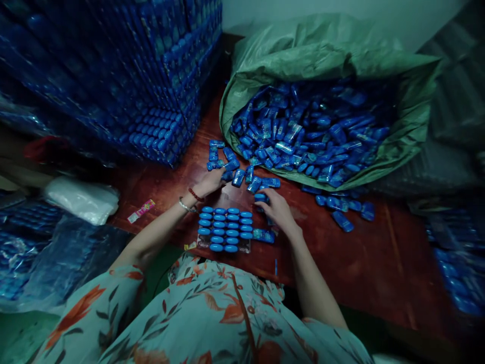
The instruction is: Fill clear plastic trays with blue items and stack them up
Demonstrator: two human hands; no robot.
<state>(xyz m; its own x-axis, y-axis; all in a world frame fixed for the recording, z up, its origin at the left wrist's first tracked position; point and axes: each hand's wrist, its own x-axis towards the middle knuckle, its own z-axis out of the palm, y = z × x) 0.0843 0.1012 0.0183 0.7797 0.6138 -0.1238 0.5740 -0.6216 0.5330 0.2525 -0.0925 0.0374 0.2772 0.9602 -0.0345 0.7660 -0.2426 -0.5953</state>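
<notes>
On a reddish wooden table lies a small tray filled with rows of blue capsule-shaped items. My left hand reaches past the tray's far left corner and touches loose blue wrapped packets scattered there. My right hand sits at the tray's far right corner, fingers curled on one blue item. A single packet lies just right of the tray.
A green sack full of blue packets lies open at the back right. Stacked filled trays rise at the back left. A white plastic bag rests at left, with bagged blue goods beyond both table ends.
</notes>
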